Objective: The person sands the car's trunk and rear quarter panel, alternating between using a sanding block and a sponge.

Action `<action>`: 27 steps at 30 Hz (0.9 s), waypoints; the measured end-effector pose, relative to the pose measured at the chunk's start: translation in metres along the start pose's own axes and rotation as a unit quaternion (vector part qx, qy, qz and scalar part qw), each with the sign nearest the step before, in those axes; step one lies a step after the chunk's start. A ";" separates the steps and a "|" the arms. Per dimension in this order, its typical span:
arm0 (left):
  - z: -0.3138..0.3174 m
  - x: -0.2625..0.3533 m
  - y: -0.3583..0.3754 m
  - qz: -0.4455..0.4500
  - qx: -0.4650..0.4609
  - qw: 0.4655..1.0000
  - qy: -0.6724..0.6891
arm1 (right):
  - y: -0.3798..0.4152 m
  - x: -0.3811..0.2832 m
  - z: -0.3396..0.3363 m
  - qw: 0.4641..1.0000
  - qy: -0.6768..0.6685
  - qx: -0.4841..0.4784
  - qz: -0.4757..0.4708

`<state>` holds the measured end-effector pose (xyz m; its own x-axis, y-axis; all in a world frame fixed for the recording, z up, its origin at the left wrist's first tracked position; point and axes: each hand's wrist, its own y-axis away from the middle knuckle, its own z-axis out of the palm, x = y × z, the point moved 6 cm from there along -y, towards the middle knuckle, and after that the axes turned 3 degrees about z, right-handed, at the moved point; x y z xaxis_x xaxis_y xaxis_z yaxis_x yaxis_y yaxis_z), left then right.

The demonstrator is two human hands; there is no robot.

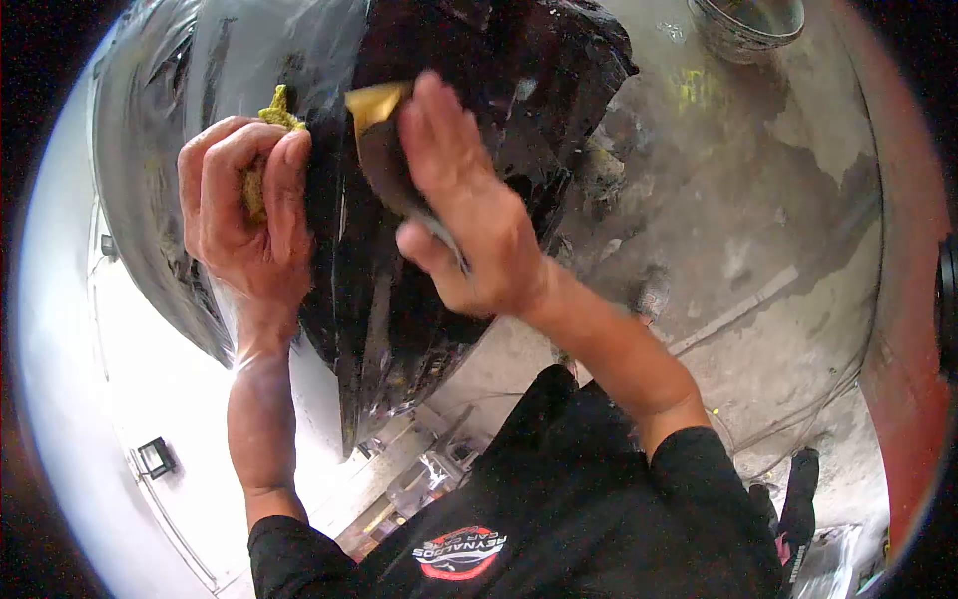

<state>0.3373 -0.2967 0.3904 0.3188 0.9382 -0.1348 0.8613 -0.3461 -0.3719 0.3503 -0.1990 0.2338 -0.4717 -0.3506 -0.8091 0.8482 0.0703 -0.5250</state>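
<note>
A dark, wet, glossy curved panel [459, 60] fills the upper middle, with plastic film over its left part. My left hand [244, 190] is curled round a yellow sponge [280, 108], whose end sticks out above the fingers near the panel. To its right, my right hand [464, 200] is raised with straight fingers and slightly blurred. It holds a bent sheet [384, 160], dark on one face and yellow at its top corner, between thumb and fingers. The sheet's far edge is over the dark panel; whether it touches cannot be made out.
A bucket [748, 25] stands on the wet concrete floor [718, 230] at the upper right. Hoses or cables [808, 414] lie on the floor at the right. Boxes and small items [424, 479] are below the panel. A red surface [908, 349] borders the right side.
</note>
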 end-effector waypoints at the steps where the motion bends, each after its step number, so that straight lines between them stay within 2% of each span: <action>1: 0.000 -0.001 0.000 0.001 0.002 1.000 -0.002 | -0.011 0.002 -0.003 1.000 0.006 0.016 -0.010; 2: -0.001 -0.001 0.000 0.002 0.004 1.000 -0.003 | -0.025 0.004 -0.008 0.999 0.013 0.028 -0.029; 5: -0.001 -0.003 0.002 -0.002 0.011 1.000 0.008 | -0.028 -0.008 -0.009 0.996 0.084 0.021 -0.003; 9: -0.002 -0.004 0.002 0.009 0.025 1.000 0.014 | -0.019 -0.038 0.000 0.967 0.252 -0.035 -0.002; 13: -0.004 -0.008 0.002 0.025 0.048 0.998 0.024 | -0.064 -0.037 -0.001 0.965 0.260 -0.022 -0.011; 17: -0.005 -0.013 0.004 0.004 0.064 0.997 0.037 | -0.042 -0.062 -0.002 0.960 0.276 -0.032 0.011; 22: -0.009 -0.011 0.004 0.019 0.087 0.995 0.036 | -0.077 -0.055 -0.005 0.957 0.286 -0.050 0.014; 27: -0.015 -0.011 0.007 0.009 0.090 0.996 0.027 | -0.053 -0.075 0.011 0.947 0.319 -0.046 0.018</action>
<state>0.3459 -0.3093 0.4028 0.3583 0.9287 -0.0958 0.7724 -0.3525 -0.5283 0.3430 -0.1869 0.3252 -0.5168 0.2865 -0.8067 0.8561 0.1626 -0.4906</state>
